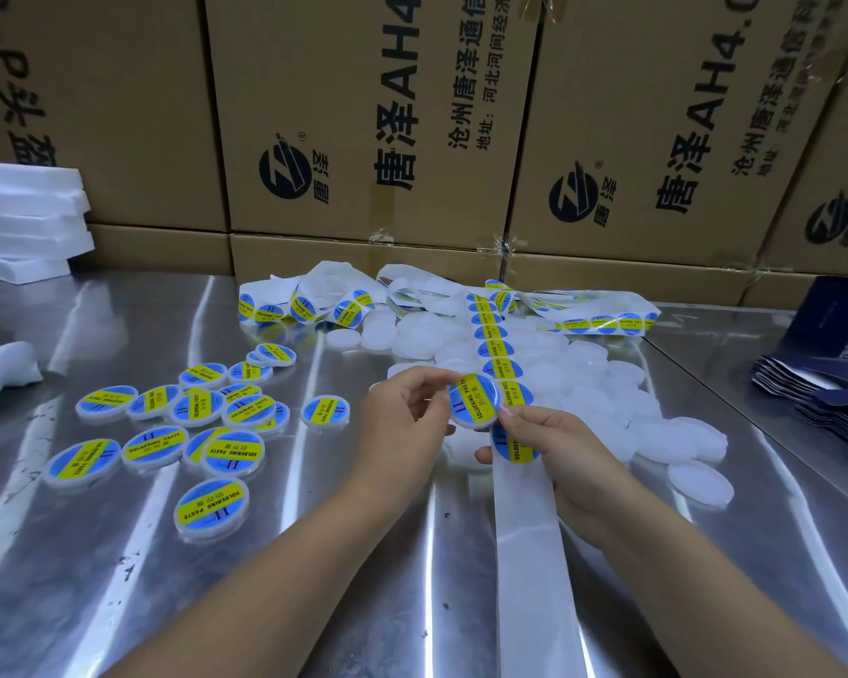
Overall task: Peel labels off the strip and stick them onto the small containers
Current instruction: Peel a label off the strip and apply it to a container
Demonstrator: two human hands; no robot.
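One small container (473, 401), light, stiff, slick plastic (best pinched at its rim), sits in the left grip (405, 413) above the middle of the counter (314, 579). The right grip (559, 447) pinches the limp strip (525, 530) just beside it. Finished containers (211, 506) lie toward the left edge.

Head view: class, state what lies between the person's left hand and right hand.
In the head view, a labelled soldering paste container lies between the left hand and right hand, over the label strip.
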